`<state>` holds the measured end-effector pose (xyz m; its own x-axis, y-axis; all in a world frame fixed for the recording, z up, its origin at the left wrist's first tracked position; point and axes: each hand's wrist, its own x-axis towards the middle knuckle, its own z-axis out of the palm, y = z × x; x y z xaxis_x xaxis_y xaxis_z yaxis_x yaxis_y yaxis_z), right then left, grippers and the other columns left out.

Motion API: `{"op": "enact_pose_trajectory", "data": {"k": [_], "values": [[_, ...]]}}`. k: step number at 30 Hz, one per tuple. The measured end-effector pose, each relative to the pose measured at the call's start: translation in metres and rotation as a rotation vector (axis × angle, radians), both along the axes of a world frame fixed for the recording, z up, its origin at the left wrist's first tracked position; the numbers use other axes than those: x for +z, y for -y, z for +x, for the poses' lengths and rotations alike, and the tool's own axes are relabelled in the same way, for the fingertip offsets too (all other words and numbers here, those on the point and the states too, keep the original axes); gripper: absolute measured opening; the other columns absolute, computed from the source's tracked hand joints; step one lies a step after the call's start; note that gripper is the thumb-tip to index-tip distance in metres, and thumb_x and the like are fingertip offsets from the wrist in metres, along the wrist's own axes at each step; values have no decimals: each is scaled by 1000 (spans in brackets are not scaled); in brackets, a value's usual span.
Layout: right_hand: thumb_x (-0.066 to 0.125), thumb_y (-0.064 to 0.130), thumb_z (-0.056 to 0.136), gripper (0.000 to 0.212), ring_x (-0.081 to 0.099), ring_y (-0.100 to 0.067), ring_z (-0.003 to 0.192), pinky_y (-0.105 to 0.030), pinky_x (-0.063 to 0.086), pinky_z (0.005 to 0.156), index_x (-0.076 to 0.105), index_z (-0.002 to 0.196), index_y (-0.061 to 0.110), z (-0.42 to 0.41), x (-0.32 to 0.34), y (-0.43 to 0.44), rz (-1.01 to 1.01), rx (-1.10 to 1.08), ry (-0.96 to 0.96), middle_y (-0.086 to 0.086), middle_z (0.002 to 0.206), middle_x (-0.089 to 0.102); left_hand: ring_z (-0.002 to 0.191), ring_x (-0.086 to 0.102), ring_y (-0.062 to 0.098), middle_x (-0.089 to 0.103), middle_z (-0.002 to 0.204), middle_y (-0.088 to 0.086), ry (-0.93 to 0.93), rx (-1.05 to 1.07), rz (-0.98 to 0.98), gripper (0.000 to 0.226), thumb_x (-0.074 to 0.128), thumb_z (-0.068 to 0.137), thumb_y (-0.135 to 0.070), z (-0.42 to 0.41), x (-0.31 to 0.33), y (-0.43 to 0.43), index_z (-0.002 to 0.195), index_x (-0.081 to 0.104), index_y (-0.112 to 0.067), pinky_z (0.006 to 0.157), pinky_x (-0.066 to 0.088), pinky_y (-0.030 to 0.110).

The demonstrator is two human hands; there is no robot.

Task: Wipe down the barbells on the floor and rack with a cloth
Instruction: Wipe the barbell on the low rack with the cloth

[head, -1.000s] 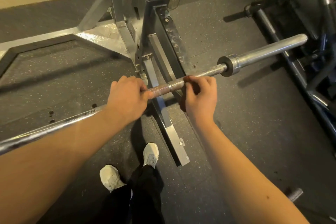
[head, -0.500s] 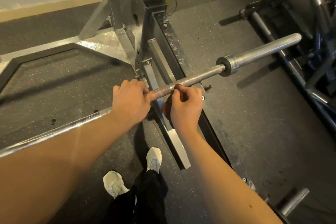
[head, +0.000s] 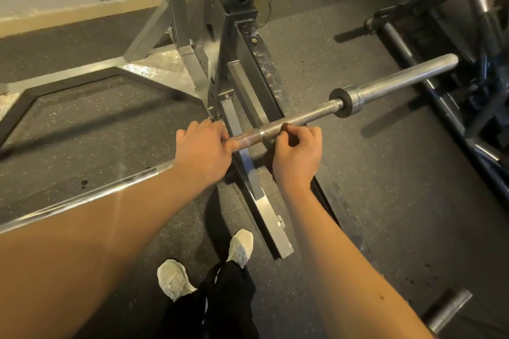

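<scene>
Left hand [head: 203, 151] wraps the barbell [head: 303, 115], right hand [head: 297, 151] fingertips pinch it, can't tell if any cloth's under there, so bare skin might scrape the knurling.

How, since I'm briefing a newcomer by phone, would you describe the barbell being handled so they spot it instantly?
Find the grey rack upright on the dark floor. Crossing in front of it runs the barbell, with the left hand and right hand on its knurled shaft. Unlike the dark bar at far right, it is bright chrome.
</scene>
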<state>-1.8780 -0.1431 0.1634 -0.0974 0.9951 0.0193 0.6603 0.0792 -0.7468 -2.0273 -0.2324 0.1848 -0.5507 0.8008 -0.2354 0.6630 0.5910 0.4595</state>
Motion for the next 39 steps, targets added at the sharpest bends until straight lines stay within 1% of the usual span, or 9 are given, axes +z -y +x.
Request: {"op": "enact_pose_trajectory", "data": {"k": [4, 10, 15, 19, 23, 28, 31, 35, 39], "values": [[69, 21, 96, 8, 55, 6, 91, -7, 43, 77, 71, 101, 15, -1, -2, 18, 47, 160, 7, 12, 99, 52, 104, 45, 15, 59, 111, -3, -6, 3, 2, 22, 58, 100, -44, -1, -1, 1, 110, 66, -27, 98, 34, 41], [68, 24, 97, 9, 59, -6, 90, -27, 57, 85, 69, 101, 16, -3, 0, 0, -22, -37, -67, 11, 99, 53, 102, 43, 14, 58, 111, -4, 8, 3, -11, 21, 59, 100, -44, -1, -1, 1, 111, 66, -26, 100, 35, 42], [69, 22, 95, 7, 54, 7, 90, -11, 45, 78, 71, 100, 17, 4, 1, 9, 49, 190, 28, 10, 100, 53, 99, 38, 12, 55, 107, -6, 24, 25, 2, 17, 60, 100, -42, 0, -2, 1, 107, 65, -29, 97, 33, 40], [67, 26, 97, 13, 58, -3, 90, -30, 58, 87, 70, 105, 16, 7, 4, -12, 2, 61, 12, 10, 103, 52, 101, 40, 13, 56, 109, -5, 30, 20, 4, 19, 60, 100, -43, 0, -2, 2, 109, 66, -27, 99, 34, 41], [71, 24, 95, 16, 53, -2, 89, -19, 52, 79, 73, 109, 16, 6, 5, 10, 154, 415, 119, 10, 105, 53, 101, 40, 12, 54, 108, -6, 18, 32, 23, 21, 59, 100, -44, 2, -4, 3, 110, 66, -27, 99, 34, 40], [70, 27, 96, 17, 48, 4, 77, -8, 41, 72, 74, 110, 19, 13, 9, -16, 147, 264, 211, 12, 104, 51, 100, 39, 11, 52, 105, -8, -3, 47, 44, 23, 59, 100, -45, 4, -7, 6, 112, 66, -27, 101, 34, 40], [73, 20, 93, 16, 43, 1, 80, -7, 40, 68, 75, 108, 15, 7, 7, 0, 224, 442, 235, 11, 102, 52, 102, 40, 12, 49, 104, -9, -38, 43, 47, 24, 57, 100, -45, 6, -5, 5, 114, 65, -27, 100, 33, 39], [72, 24, 94, 18, 50, 0, 83, -26, 54, 70, 75, 111, 20, 16, 16, -28, 220, 449, 309, 16, 102, 48, 110, 46, 15, 57, 112, -6, -61, 31, 56, 28, 55, 101, -47, 7, -6, 7, 116, 64, -26, 100, 33, 38], [73, 20, 93, 18, 54, -5, 83, -32, 57, 70, 75, 110, 15, 6, 17, -12, 238, 509, 287, 6, 105, 55, 111, 44, 16, 53, 110, -7, -41, 37, 75, 28, 54, 102, -47, 9, -7, 9, 116, 63, -26, 99, 31, 37]]}}
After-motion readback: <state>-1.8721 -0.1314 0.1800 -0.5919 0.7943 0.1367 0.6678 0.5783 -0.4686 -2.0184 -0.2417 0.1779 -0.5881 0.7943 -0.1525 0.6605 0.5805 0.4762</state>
